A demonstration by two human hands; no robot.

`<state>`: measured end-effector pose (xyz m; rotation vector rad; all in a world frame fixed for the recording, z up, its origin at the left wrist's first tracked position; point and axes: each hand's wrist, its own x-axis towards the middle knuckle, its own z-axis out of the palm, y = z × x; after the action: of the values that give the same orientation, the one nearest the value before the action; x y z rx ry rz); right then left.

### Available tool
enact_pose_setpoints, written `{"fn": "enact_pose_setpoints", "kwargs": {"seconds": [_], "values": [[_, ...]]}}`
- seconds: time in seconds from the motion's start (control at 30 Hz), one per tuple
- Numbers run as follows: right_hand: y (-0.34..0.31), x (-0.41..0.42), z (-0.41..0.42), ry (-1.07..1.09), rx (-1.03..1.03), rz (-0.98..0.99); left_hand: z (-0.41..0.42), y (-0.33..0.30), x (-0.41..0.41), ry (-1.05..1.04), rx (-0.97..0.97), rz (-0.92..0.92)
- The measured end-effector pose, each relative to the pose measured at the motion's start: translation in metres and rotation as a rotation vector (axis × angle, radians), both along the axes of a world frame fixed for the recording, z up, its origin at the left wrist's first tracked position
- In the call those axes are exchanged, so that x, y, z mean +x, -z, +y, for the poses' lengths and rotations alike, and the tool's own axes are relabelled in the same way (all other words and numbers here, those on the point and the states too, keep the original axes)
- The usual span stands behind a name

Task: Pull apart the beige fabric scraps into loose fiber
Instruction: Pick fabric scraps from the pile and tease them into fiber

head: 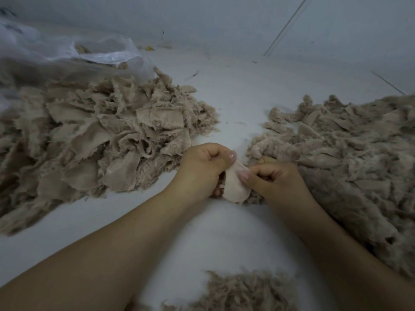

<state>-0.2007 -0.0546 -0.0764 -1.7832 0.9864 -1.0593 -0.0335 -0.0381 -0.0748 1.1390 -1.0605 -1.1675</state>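
Two hands meet at centre over the white tabletop [224, 232]. The left hand [202, 167] and right hand [274, 178] each pinch one pale beige fabric scrap [234, 182], fingers curled, thumbs on the cloth. A heap of uncut beige fabric scraps [94, 140] lies left, beside a clear plastic bag [67, 50]. Loose beige fibre [348, 158] is piled right, touching the right hand.

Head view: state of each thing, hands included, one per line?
Left hand: grips the fabric scrap.
Right hand: pinches the scrap's other edge.
Beige fabric scrap: held between both hands, still whole.
Left scrap pile: mostly whole pieces, frayed edges.
Right fiber pile: mostly pulled loose, some scraps mixed in.
Plastic bag: open, crumpled, scraps inside.
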Motion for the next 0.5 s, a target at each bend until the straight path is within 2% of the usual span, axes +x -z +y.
{"fn": "enact_pose_setpoints", "kwargs": {"seconds": [0.17, 0.27, 0.33, 0.4, 0.5], "values": [[0.002, -0.001, -0.003, 0.05, 0.066, -0.064, -0.004, 0.0, 0.006, -0.157, 0.02, 0.207], [0.002, -0.001, -0.002, 0.074, 0.13, -0.16, -0.004, -0.001, 0.01, -0.082, 0.028, 0.199], [0.002, -0.001, -0.001, 0.096, 0.15, -0.192, -0.002, -0.003, 0.015, 0.145, 0.01, 0.246], [0.004, -0.001, -0.001, 0.103, 0.162, -0.233, 0.0, -0.005, 0.023, 0.49, -0.038, 0.257], [0.006, -0.002, -0.002, 0.099, 0.165, -0.276, 0.001, -0.018, 0.038, 1.103, -0.109, -0.007]]}}
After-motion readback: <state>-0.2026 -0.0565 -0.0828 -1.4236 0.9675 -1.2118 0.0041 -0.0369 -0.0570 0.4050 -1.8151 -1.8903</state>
